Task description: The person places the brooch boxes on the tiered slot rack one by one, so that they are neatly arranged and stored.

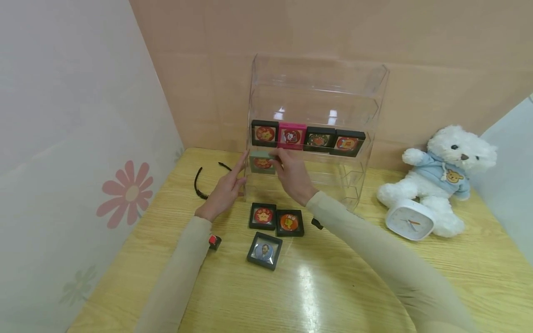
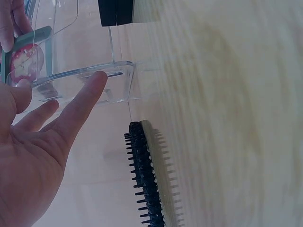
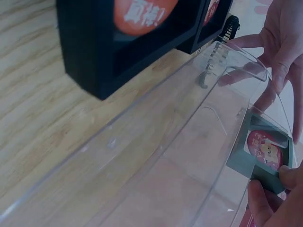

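The person's right grip (image 1: 293, 175) pinches a green box (image 1: 266, 170) by its right edge, with thumb and fingers, so its round badge (image 1: 263, 163) can be seen. The box is at the left end of a clear rack (image 1: 318, 89), just under a row of 3 black boxes (image 1: 318, 139) and 1 pink box (image 1: 292, 136). I cannot tell if it rests fully on its shelf. The left grip (image 1: 222, 194) holds nothing; its fingers stretch out against the rack's side, maybe to keep the rack from sliding. The row faces out, side by side, perhaps so each badge shows. 3 dark boxes (image 1: 290, 223) lie flat on the desk (image 1: 354, 286), in easy reach. The rack looks like smooth, shiny, hard plastic. The boxes are square with straight rims. The desk has wavy wood lines, the bear (image 1: 439, 162) is fluffy, and the clock (image 1: 410, 221) has soft, round corners.
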`<state>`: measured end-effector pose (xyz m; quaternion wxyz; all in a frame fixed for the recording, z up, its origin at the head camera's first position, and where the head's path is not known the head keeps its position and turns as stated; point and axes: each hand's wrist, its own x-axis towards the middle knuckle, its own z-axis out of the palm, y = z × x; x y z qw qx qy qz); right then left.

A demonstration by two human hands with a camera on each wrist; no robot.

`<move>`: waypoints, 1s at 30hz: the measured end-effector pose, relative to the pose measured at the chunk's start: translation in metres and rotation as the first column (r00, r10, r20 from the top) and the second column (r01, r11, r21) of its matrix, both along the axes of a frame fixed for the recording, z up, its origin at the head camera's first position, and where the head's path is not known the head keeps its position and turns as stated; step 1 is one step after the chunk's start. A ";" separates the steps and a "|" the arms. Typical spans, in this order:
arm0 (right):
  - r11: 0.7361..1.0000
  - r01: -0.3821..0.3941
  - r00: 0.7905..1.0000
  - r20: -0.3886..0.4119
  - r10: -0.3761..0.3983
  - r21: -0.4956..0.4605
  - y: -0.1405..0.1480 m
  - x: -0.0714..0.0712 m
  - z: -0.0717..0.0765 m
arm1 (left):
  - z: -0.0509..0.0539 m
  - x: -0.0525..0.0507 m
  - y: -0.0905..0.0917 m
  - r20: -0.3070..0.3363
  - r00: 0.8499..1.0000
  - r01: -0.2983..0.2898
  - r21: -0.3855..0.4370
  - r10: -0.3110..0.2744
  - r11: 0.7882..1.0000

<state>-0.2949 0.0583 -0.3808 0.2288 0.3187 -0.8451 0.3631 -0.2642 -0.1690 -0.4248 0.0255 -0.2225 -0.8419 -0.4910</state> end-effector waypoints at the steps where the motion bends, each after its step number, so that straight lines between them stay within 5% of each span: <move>1: 1.000 -0.001 1.000 0.002 0.001 -0.002 -0.001 0.000 0.000 | 0.000 0.000 0.000 -0.002 1.000 0.003 0.000 -0.003 1.000; 30: 0.997 0.071 0.997 0.025 -0.071 0.019 0.011 0.012 0.014 | 0.001 0.001 0.000 0.003 1.000 -0.015 -0.022 0.015 1.000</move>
